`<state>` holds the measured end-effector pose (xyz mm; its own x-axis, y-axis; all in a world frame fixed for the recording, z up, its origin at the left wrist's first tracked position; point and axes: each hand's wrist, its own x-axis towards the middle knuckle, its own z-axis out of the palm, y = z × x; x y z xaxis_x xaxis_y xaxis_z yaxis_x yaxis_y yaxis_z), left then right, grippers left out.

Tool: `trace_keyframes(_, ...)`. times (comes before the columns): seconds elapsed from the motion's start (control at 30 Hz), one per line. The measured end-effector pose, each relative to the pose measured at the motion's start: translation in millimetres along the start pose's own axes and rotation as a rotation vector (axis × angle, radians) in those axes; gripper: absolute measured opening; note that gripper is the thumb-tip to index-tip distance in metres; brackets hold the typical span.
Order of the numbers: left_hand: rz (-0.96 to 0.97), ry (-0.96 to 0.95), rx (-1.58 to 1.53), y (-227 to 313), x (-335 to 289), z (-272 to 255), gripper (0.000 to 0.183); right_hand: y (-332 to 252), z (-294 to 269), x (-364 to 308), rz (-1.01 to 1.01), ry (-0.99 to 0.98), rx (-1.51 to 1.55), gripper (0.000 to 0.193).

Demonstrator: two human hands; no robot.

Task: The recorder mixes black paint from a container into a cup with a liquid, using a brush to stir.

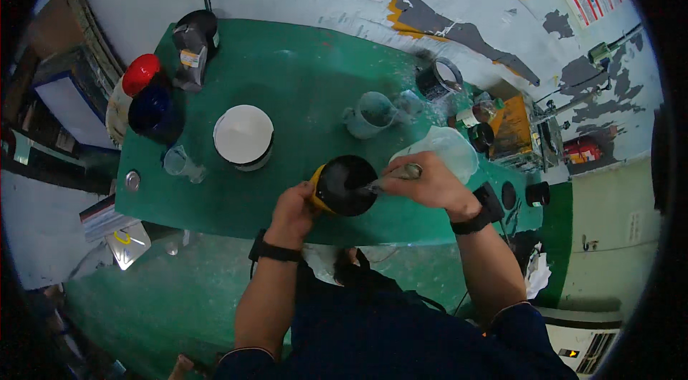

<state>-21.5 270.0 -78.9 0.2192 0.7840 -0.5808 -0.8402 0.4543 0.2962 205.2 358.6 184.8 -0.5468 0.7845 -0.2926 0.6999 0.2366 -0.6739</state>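
A yellow bowl with a dark inside [342,186] is tilted toward me near the table's front edge. My left hand [292,214] is closed on its left side, with the thumb near the rim. My right hand [428,183] grips the handle of a slim tool [408,171] from above. The tool's far end reaches over the bowl's right rim into it; I cannot make out whether that end is a blade or a spoon. Just behind my right hand stands a wide translucent tub [453,147]. A translucent measuring jug [373,113] is beyond the bowl.
On the green table [301,64], a white-topped tub [244,135] stands left of the bowl. A clear cup [182,163], a dark blue bowl [152,113] and a red bowl [141,74] are farther left. A dark jug [438,79] and several bottles sit at the back right.
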Motion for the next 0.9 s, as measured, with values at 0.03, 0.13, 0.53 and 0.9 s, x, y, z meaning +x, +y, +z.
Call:
trace_keyframes(0.03,0.003,0.008,0.017,0,0,-3,0.024,-1,6,3,0.007,0.004,0.064,0.03)
trace_keyframes(0.13,0.032,-0.032,-0.002,-2,3,-14,0.025,-13,2,12,-0.046,-0.002,0.082,0.033)
trace_keyframes(0.53,0.046,-0.131,-0.061,-4,4,-4,0.025,-5,1,-5,0.131,-0.045,-0.096,0.024)
trace_keyframes(0.9,0.052,-0.062,-0.043,-5,-3,2,0.019,3,-4,4,-0.258,0.073,-0.117,0.028)
